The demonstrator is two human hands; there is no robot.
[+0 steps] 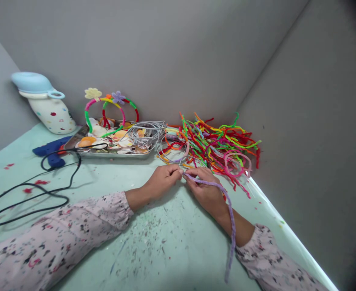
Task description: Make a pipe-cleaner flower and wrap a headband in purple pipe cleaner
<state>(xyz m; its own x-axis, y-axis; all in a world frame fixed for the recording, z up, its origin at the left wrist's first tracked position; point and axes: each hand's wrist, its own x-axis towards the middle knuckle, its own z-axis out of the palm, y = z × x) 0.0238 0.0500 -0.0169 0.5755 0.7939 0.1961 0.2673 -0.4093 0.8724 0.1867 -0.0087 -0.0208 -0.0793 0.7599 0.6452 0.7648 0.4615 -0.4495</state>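
Observation:
My left hand [165, 179] is closed, thumb and forefinger pinched on a thin grey wire hoop [162, 157] that rises behind the fingertips. Close beside it, my right hand [206, 192] is closed on one end of a lilac pipe cleaner [233, 226]. The pipe cleaner's long free end drapes over the back of that hand and hangs past the wrist towards me. Both sets of fingertips almost meet; whether the lilac end is wrapped around the wire there is too small to tell.
Behind my right hand lies a heap of coloured pipe cleaners [208, 141]. A metal tray [117, 155] holds shell-like pieces, a grey wire coil [147, 131] and flower-topped hoops [87, 117]. Further left are a blue glue gun [52, 150], its black cord [65, 188] and a white bottle [49, 113].

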